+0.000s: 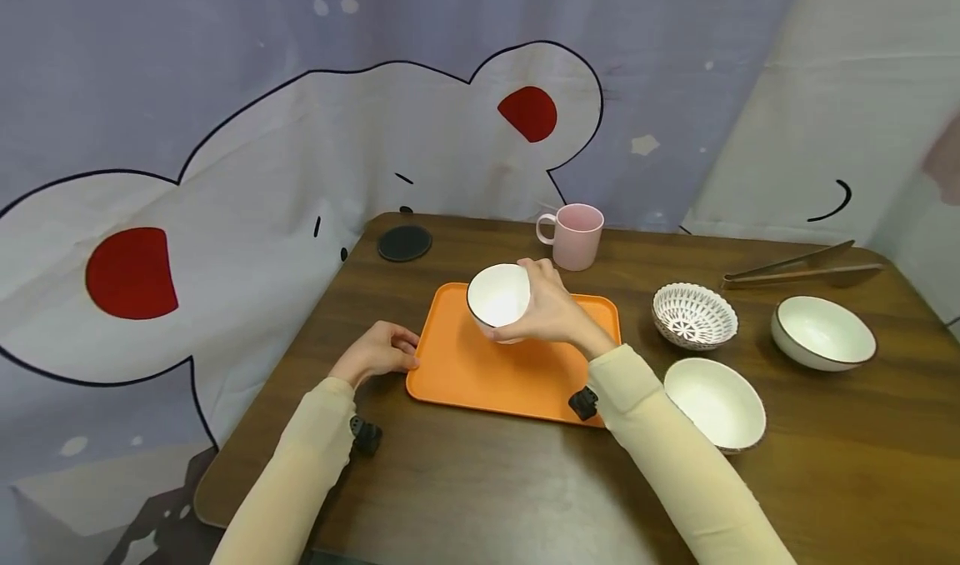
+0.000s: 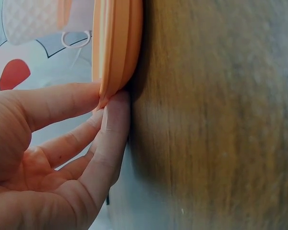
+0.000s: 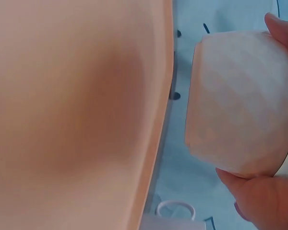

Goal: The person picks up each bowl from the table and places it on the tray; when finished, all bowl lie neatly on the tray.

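Observation:
A white bowl with a dark rim is held over the orange tray by my right hand, thumb on the near side and fingers on the far side. In the right wrist view the bowl shows a faint diamond pattern outside, and a gap parts its base from the tray. At the tray's left edge my left hand pinches the rim. The left wrist view shows the thumb and fingertips of this hand on either side of the tray's edge.
A pink mug stands behind the tray, a black coaster at the back left. To the right are a patterned openwork bowl, two white bowls and metal tongs. A printed curtain hangs behind the wooden table.

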{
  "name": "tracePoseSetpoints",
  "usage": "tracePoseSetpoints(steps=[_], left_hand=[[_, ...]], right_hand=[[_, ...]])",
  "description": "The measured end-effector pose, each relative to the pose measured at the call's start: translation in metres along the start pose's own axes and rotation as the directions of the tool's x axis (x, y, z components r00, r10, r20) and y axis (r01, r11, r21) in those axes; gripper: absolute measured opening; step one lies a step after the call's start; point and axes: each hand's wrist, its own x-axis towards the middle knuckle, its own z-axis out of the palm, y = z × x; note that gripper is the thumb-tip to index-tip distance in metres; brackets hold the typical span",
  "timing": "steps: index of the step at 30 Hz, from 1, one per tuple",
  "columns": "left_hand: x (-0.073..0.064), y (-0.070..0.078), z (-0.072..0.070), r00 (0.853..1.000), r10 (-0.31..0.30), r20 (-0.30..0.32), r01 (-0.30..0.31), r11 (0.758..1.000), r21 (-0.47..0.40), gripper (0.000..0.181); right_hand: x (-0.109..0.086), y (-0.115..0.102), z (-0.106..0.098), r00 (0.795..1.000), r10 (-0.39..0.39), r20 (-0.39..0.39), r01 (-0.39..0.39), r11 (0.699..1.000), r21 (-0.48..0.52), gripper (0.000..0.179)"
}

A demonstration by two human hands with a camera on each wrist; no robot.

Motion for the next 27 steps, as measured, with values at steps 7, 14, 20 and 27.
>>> tracePoseSetpoints(steps=[7,14,20,27], left_hand=[[-0.001,-0.001,-0.001,1.0,-0.011,-0.02,0.011,1.0,-0.004,0.038],[-0.003,0.0,0.004,1.0,0.004,-0.025,-0.004,1.0,0.02,0.036],[-0.004,0.002,0.007,1.0,0.02,-0.02,-0.019,1.0,0.017,0.036],[-0.005,-0.001,0.001,0.999,0.024,-0.041,-0.022,0.999,0.037,0.036]], right_hand=[[0.014,-0.006,0.017,1.0,0.0,-0.014,0.0,1.0,0.009,0.111],[0.021,-0.004,0.032,1.0,0.031,-0.001,-0.031,0.999,0.01,0.113],[0.027,-0.002,0.041,0.999,0.04,-0.005,-0.039,0.999,0.022,0.113],[0.043,-0.007,0.05,0.999,0.044,0.015,-0.045,0.999,0.022,0.116]])
